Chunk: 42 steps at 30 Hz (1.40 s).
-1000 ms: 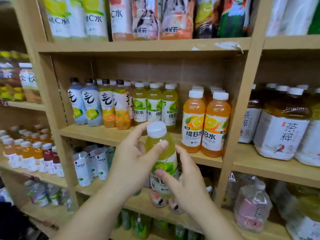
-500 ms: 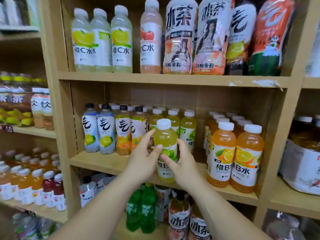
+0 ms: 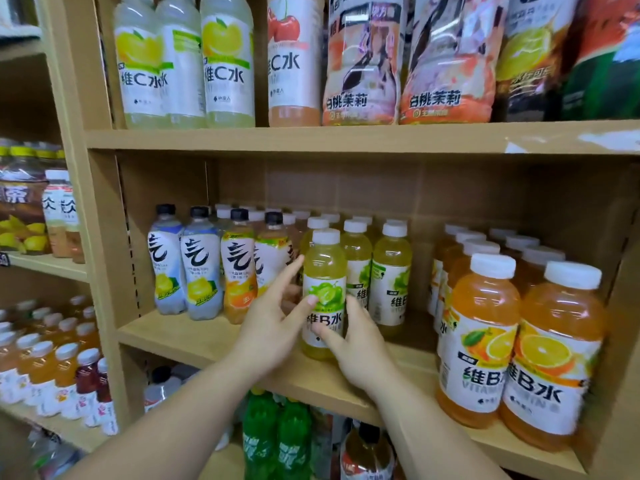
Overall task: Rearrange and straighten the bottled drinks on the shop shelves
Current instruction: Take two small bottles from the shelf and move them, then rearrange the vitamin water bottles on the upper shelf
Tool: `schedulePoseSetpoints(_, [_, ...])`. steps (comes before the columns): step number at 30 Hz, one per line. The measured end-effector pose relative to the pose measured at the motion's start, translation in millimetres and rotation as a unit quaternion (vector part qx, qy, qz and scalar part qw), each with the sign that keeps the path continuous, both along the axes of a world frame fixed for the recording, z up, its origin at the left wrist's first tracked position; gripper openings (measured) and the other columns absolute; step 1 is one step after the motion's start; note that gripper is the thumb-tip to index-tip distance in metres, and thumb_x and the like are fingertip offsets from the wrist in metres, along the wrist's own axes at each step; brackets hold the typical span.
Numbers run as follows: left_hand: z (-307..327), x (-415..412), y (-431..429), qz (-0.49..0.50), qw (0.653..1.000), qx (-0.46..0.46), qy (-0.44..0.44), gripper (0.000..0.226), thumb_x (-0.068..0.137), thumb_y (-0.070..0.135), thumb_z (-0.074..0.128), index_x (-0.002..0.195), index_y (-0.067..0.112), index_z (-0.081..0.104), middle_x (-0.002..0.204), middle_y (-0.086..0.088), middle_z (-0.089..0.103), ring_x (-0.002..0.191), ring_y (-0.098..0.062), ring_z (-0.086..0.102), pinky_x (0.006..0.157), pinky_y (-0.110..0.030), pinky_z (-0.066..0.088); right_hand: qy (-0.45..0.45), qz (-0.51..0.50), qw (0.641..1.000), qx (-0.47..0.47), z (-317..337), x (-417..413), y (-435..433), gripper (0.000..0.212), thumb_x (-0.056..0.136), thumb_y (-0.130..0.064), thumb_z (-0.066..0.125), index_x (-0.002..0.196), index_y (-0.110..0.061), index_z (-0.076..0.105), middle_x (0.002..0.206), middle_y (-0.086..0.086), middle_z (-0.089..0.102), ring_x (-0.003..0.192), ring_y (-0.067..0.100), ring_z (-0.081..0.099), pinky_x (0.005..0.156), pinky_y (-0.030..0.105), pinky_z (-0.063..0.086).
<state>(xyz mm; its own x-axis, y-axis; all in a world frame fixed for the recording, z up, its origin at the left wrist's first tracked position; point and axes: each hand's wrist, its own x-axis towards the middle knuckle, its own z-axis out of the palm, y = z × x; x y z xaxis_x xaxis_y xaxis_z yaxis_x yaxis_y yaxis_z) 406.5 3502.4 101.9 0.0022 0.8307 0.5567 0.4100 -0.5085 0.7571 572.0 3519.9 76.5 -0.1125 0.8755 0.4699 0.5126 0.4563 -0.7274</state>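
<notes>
A yellow-green vitamin drink bottle [image 3: 324,289] with a white cap and a lime label stands upright on the middle wooden shelf [image 3: 214,336], in front of a row of matching bottles [image 3: 390,271]. My left hand [image 3: 273,323] touches its left side with thumb and fingers spread. My right hand [image 3: 353,337] touches the lower right of its label. Both hands cup the bottle between them.
Black-capped sparkling water bottles [image 3: 202,265] stand to the left, orange vitamin bottles [image 3: 512,341] to the right at the shelf front. Large bottles [image 3: 228,64] fill the shelf above. Green soda bottles [image 3: 273,441] sit below. More shelves of drinks stand at far left [image 3: 45,372].
Both hands carried the lime bottle up from below the shelf edge and set it down on the middle shelf in front of its row. The view moved closer and upward.
</notes>
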Motion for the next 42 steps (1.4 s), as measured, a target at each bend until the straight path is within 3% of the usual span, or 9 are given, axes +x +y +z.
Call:
schedulePoseSetpoints(3, [-9.9,-9.7,7.1,0.09,0.991,0.065,0.08,0.064,0.092,0.035,0.072,0.146,0.049,0.042,0.125,0.018,0.062,0.105,-0.004,0.061,0.089,-0.035,0.056,-0.016,-0.016,1.0,0.013,-3.4,-0.1,3.9,0.057,0.089,-0.044,0.073,0.138,-0.029,0.049,0.13,-0.009,0.058,0.121,0.009,0.052,0.096,0.025,0.042])
schedulePoseSetpoints(6, [-10.3,-26.7,15.1,0.222,0.948,0.176,0.146,0.061,0.082,0.033,0.079,0.138,0.023,0.057,0.135,0.0,0.052,0.123,-0.02,0.05,0.102,-0.046,0.048,-0.032,-0.044,0.998,0.018,-3.0,-3.4,5.8,0.061,0.088,-0.046,0.073,0.141,-0.028,0.048,0.135,-0.009,0.057,0.125,0.009,0.051,0.099,0.023,0.041])
schedulePoseSetpoints(9, [-9.1,-43.9,26.4,0.286,0.929,0.18,0.154,0.067,0.076,0.032,0.083,0.136,0.018,0.057,0.15,-0.013,0.039,0.135,-0.036,0.04,0.109,-0.055,0.037,-0.046,-0.079,0.996,0.008,-0.1,-11.4,11.5,0.06,0.088,-0.047,0.073,0.139,-0.026,0.049,0.134,-0.008,0.058,0.125,0.012,0.052,0.098,0.024,0.042])
schedulePoseSetpoints(14, [-19.5,-78.2,40.6,0.27,0.936,0.151,0.168,0.074,0.076,0.049,0.068,0.144,0.023,0.051,0.159,-0.013,0.029,0.146,-0.038,0.028,0.116,-0.058,0.026,-0.053,-0.162,0.985,-0.013,5.6,-34.7,19.1,0.053,0.087,-0.048,0.075,0.125,-0.018,0.055,0.122,0.001,0.061,0.117,0.02,0.056,0.093,0.031,0.047])
schedulePoseSetpoints(22, [-30.5,-122.7,52.8,0.214,0.955,0.129,0.158,0.074,0.079,0.057,0.063,0.144,0.024,0.048,0.156,-0.009,0.033,0.142,-0.035,0.031,0.114,-0.06,0.033,-0.045,-0.231,0.972,-0.018,4.0,-58.2,19.6,0.065,0.081,-0.055,0.078,0.132,-0.024,0.053,0.126,-0.006,0.065,0.118,0.017,0.06,0.094,0.034,0.051])
schedulePoseSetpoints(25, [-29.0,-125.5,51.2,0.18,0.957,0.161,0.162,0.074,0.078,0.062,0.054,0.142,0.025,0.046,0.155,-0.008,0.033,0.14,-0.033,0.031,0.112,-0.059,0.033,-0.043,-0.279,0.959,-0.014,5.4,-64.0,11.3,0.082,0.078,-0.063,0.075,0.142,-0.023,0.044,0.134,-0.004,0.058,0.125,0.018,0.056,0.099,0.035,0.051])
schedulePoseSetpoints(28, [-11.7,-132.1,54.5,0.161,0.951,0.205,0.166,0.073,0.077,0.062,0.052,0.139,0.024,0.046,0.149,-0.008,0.039,0.134,-0.035,0.036,0.109,-0.058,0.036,-0.04,-0.321,0.945,0.057,21.5,-75.6,0.5,0.081,0.077,-0.074,0.064,0.14,-0.029,0.041,0.128,-0.008,0.053,0.122,0.015,0.052,0.099,0.039,0.052])
schedulePoseSetpoints(36, [69.1,-153.9,70.8,0.186,0.904,0.301,0.241,0.062,0.075,0.052,0.071,0.124,0.014,0.067,0.122,-0.014,0.057,0.119,-0.043,0.049,0.098,-0.054,0.04,-0.165,-0.33,0.915,0.162,93.5,-121.2,-23.1,0.06,0.091,-0.059,0.061,0.14,-0.026,0.049,0.122,-0.006,0.045,0.121,0.016,0.04,0.097,0.033,0.044])
schedulePoseSetpoints(42, [127.7,-171.5,24.9,0.105,0.871,0.463,0.126,0.047,0.082,0.037,0.071,0.118,0.006,0.07,0.119,-0.013,0.064,0.11,-0.035,0.056,0.098,-0.042,0.04,-0.137,-0.268,0.836,0.458,159.6,-146.1,-60.4,0.029,0.093,-0.032,0.065,0.111,-0.009,0.071,0.108,0.004,0.064,0.102,0.021,0.06,0.09,0.028,0.047])
